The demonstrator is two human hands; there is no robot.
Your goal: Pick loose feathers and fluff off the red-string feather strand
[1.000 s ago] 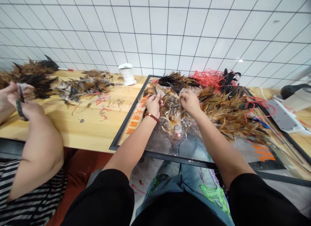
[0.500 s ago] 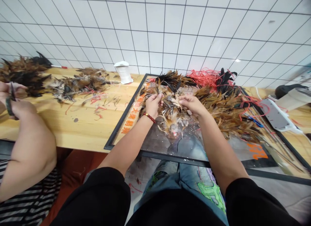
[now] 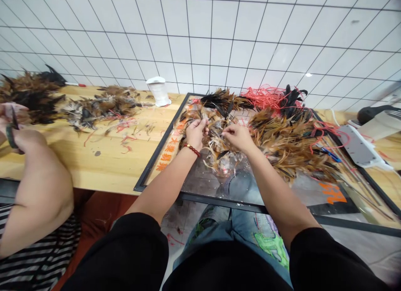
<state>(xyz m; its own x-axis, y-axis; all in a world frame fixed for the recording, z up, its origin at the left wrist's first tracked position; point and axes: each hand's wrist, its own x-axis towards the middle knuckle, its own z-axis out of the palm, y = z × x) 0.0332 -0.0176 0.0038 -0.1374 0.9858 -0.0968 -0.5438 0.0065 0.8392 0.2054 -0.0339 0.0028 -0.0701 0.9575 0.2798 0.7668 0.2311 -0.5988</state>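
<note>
Over a loose pile of brown and pale feathers, my left hand is closed with thumb and fingertips pinching feathers. A dark red bead bracelet circles that wrist. Just to its right, my right hand has its fingertips pressed together at the pile; what lies between them is too small to make out. Right of that hand spreads a larger heap of brown feathers. Behind both hands rests a bundle of black and brown feathers. All lie on a black-framed clear panel.
Red plastic string is heaped near the tiled wall. A white power strip and a blue pen lie to the right. A white spool stands at the back. On the left, a co-worker's hand holds scissors near more feathers.
My right hand has moved slightly left, closer to my left hand, and its fingers have drawn together. The pale tuft at its fingertips no longer shows there. My left hand stays nearly in place.
</note>
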